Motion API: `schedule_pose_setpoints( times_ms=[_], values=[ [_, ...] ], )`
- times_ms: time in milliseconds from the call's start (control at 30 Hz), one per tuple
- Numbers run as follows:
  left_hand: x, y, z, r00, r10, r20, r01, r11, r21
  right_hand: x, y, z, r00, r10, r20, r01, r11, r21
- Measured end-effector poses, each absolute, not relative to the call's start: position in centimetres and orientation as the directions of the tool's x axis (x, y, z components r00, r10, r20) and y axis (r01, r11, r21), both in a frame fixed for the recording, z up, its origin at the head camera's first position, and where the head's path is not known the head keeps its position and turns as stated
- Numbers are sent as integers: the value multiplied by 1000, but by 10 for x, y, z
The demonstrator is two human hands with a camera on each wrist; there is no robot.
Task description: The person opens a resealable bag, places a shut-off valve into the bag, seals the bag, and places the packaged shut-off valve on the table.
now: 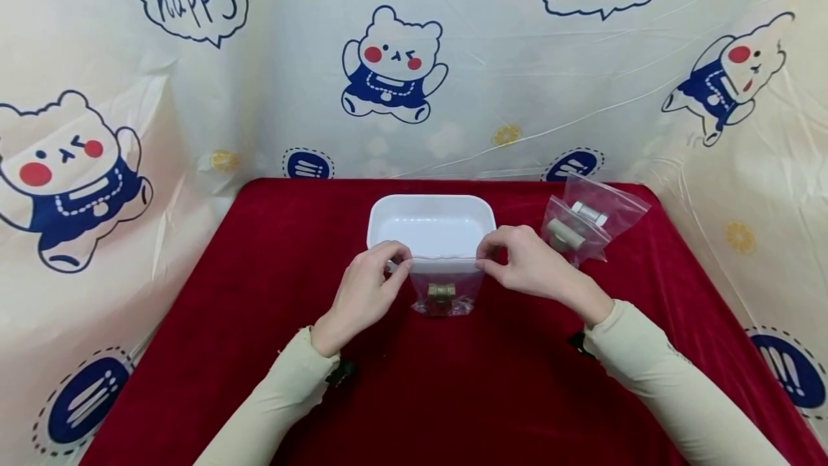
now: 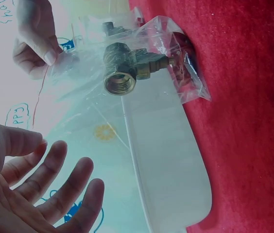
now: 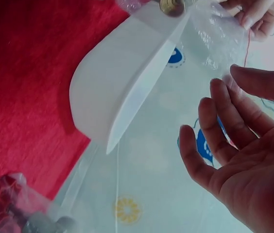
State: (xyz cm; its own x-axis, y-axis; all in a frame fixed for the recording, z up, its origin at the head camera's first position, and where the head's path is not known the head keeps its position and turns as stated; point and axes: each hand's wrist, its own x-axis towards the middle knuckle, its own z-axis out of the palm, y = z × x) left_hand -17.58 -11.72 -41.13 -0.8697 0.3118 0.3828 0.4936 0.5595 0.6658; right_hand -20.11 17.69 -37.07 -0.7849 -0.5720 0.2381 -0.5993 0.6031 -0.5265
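Observation:
A clear zip bag (image 1: pixel 464 286) hangs upright in front of the white tub, its red-edged top stretched between both hands. My left hand (image 1: pixel 364 297) pinches the top left corner between thumb and index finger. At the opposite corner, the right hand (image 1: pixel 532 265) pinches the same edge, its other fingers spread in the right wrist view. Inside the bag lies a brass fitting (image 2: pixel 120 70) with a threaded round opening facing the left wrist camera. The bag's lower end is crumpled around the fitting's stem.
The white tub (image 1: pixel 430 199) stands just behind the bag on a red velvet cloth (image 1: pixel 414 394). To the right lie more clear bags (image 1: pixel 617 203), holding a silver metal fitting (image 1: pixel 589 213) and a dull greenish one (image 1: pixel 565 234). A cartoon-printed curtain (image 1: pixel 479 78) surrounds the table.

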Motion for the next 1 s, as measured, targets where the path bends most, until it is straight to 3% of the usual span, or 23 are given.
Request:
schedule_pose_setpoints(
  times_ms=[633,1000],
  values=[
    [-177,-118,-413,-868,304,392,496,547,675,-202,173,-366,-778,-591,214,-604,609,-514],
    [-179,-117,-413,-861,316,399,509,547,664,-204,143,-365,-700,-666,258,-708,602,-368]
  ],
)
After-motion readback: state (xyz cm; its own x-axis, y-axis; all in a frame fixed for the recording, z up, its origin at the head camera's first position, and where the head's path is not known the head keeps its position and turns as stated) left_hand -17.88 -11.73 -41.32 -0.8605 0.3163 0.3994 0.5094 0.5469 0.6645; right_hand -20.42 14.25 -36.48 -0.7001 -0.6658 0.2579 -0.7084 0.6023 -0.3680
